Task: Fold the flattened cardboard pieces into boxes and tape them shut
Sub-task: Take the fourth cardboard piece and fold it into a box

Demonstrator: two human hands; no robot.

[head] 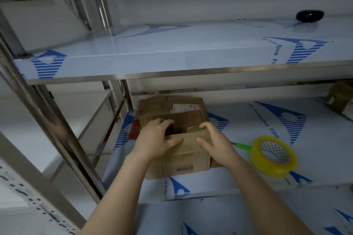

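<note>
A brown cardboard box (pixel 183 158) sits on the desk (pixel 238 179) in the lower middle of the frame, under a steel shelf (pixel 172 53) that crosses the whole picture. Both surfaces are covered in white protective film with blue print. The box's near side carries a barcode and its top is partly open, showing a dark gap.

The left hand (pixel 156 139) grips the box's top left edge, with the fingers (pixel 164 122) curled over into the gap and the thumb lying on the near flap. The right hand (pixel 215 141) holds the top right edge the same way, fingers hooked over the flap and thumb on the front.

Behind the gap is more cardboard with a white label (pixel 181 108); I cannot tell whether it is a flap of the same box or a separate piece.

A yellow tape roll (pixel 273 155) lies on the desk right of the box, apart from it, with a green handle (pixel 242 146) showing between the roll and the right hand. A black object (pixel 309 16) rests on the shelf at upper right. Another brown box (pixel 340 99) sits at the right edge.
</note>
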